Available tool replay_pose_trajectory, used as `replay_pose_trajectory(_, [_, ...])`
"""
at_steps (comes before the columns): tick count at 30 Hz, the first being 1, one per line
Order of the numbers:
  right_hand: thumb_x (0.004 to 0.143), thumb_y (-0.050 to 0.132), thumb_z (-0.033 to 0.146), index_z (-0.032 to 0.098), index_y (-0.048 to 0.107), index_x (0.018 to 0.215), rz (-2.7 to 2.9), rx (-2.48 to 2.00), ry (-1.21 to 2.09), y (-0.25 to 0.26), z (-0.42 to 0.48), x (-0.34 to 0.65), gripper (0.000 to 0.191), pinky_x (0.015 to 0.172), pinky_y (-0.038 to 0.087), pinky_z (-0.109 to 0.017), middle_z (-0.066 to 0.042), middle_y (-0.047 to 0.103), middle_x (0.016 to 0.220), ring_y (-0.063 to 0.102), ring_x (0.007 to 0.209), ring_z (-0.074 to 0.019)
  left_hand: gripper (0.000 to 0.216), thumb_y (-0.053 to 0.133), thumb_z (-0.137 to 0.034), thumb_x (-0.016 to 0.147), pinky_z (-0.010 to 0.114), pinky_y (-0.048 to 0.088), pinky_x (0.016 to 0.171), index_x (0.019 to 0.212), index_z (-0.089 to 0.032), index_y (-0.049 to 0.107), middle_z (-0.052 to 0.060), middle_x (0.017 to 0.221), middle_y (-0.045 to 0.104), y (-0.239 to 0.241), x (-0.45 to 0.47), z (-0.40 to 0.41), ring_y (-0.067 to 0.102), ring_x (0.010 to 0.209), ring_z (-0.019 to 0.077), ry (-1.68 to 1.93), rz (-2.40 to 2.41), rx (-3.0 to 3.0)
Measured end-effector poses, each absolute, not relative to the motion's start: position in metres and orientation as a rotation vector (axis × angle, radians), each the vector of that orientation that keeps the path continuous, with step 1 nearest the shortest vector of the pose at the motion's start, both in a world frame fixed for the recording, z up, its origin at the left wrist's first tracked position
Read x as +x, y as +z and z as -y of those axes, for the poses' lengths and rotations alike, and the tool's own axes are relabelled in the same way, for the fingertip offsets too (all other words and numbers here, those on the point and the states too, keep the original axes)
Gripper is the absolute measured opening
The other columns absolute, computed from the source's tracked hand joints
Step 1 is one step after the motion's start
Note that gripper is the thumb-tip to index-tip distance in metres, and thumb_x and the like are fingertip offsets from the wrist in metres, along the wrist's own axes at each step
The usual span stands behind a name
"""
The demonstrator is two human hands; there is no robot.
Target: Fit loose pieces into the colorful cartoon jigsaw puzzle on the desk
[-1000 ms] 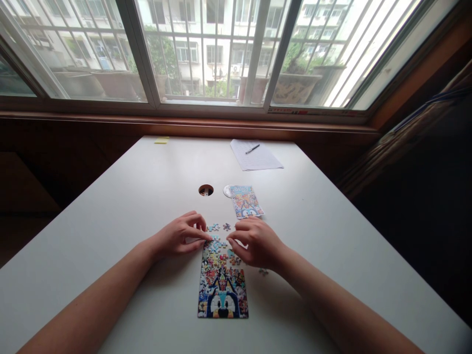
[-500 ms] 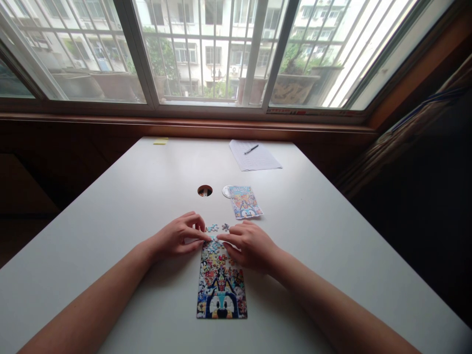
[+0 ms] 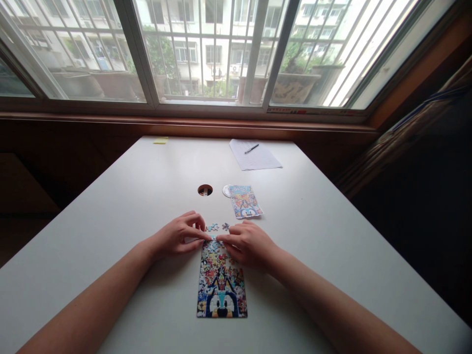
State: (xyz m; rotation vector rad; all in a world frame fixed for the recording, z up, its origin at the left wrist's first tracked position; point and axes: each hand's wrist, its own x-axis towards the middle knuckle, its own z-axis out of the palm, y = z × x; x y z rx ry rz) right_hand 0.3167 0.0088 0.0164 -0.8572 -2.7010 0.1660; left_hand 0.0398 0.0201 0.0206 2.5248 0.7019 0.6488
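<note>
Your left hand (image 3: 176, 238) and right hand (image 3: 248, 243), fingers curled, press the puzzle (image 3: 221, 287) beneath them; grip on any piece: cannot tell.

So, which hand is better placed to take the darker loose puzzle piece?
Probably the right. The right hand rests just beside the darker piece, while the left hand sits farther off, beyond the blue piece.

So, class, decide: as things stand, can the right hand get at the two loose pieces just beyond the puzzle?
Probably yes. The right hand rests at the far edge of the puzzle, and the loose pieces lie on the table just past it, with nothing between.
</note>
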Motion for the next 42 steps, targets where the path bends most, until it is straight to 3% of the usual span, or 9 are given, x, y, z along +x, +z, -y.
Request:
replay_pose_trajectory(11, [0.091, 0.057, 0.019, 0.025, 0.074, 0.109, 2.635, -0.862, 0.172, 0.013, -0.013, 0.322, 0.025, 0.069, 0.031, -0.031, -0.001, 0.066, 0.075, 0.055, 0.068, -0.0153, 0.033, 0.060, -0.017, 0.092, 0.035, 0.051, 0.085, 0.117, -0.033, 0.073, 0.007, 0.103, 0.062, 0.014, 0.037, -0.023, 0.055, 0.094, 0.0195, 0.638, -0.685, 2.521])
replay_pose_trajectory(23, [0.092, 0.053, 0.020, 0.021, 0.077, 0.099, 2.370, -1.027, 0.113, 0.033, -0.020, 0.336, 0.025, 0.071, 0.044, -0.032, -0.003, 0.073, 0.079, 0.061, 0.067, -0.0157, 0.029, 0.057, -0.020, 0.094, 0.034, 0.053, 0.084, 0.119, -0.025, 0.071, 0.009, 0.101, 0.062, 0.016, 0.038, -0.022, 0.058, 0.093, 0.0190, 0.738, -0.742, 2.461])
replay_pose_trajectory(29, [0.089, 0.054, 0.022, 0.023, 0.078, 0.101, 2.227, -1.187, 0.115, 0.061, -0.030, 0.359, 0.027, 0.066, 0.049, -0.032, -0.003, 0.075, 0.082, 0.061, 0.062, -0.0151, 0.027, 0.051, -0.016, 0.096, 0.024, 0.051, 0.066, 0.116, -0.021, 0.069, 0.007, 0.097, 0.060, 0.008, 0.038, -0.026, 0.058, 0.082, 0.0139, 0.894, -0.912, 2.372])
replay_pose_trajectory(33, [0.090, 0.056, 0.024, 0.024, 0.078, 0.101, 2.327, -1.206, 0.231, 0.078, -0.033, 0.377, 0.025, 0.064, 0.048, -0.031, -0.003, 0.078, 0.092, 0.061, 0.061, -0.0136, 0.024, 0.051, -0.015, 0.096, 0.021, 0.049, 0.063, 0.111, -0.019, 0.070, 0.005, 0.095, 0.061, 0.008, 0.038, -0.026, 0.057, 0.076, 0.0110, 0.929, -1.031, 2.313])
replay_pose_trajectory(38, [0.091, 0.061, 0.025, 0.026, 0.078, 0.094, 2.570, -1.149, 0.429, 0.088, -0.028, 0.393, 0.017, 0.061, 0.044, -0.028, 0.000, 0.073, 0.077, 0.061, 0.063, -0.0142, 0.022, 0.052, -0.019, 0.097, 0.020, 0.049, 0.062, 0.110, -0.018, 0.070, 0.005, 0.095, 0.062, 0.006, 0.037, -0.027, 0.056, 0.072, 0.0094, 0.980, -1.083, 2.259])
replay_pose_trajectory(42, [0.088, 0.065, 0.020, 0.028, 0.078, 0.096, 2.673, -1.097, 0.726, 0.086, -0.014, 0.401, 0.017, 0.060, 0.044, -0.026, -0.001, 0.074, 0.087, 0.063, 0.067, -0.0138, 0.021, 0.051, -0.020, 0.098, 0.020, 0.049, 0.062, 0.110, -0.018, 0.069, 0.005, 0.095, 0.062, 0.004, 0.037, -0.028, 0.057, 0.073, 0.0095, 0.985, -1.085, 2.231])
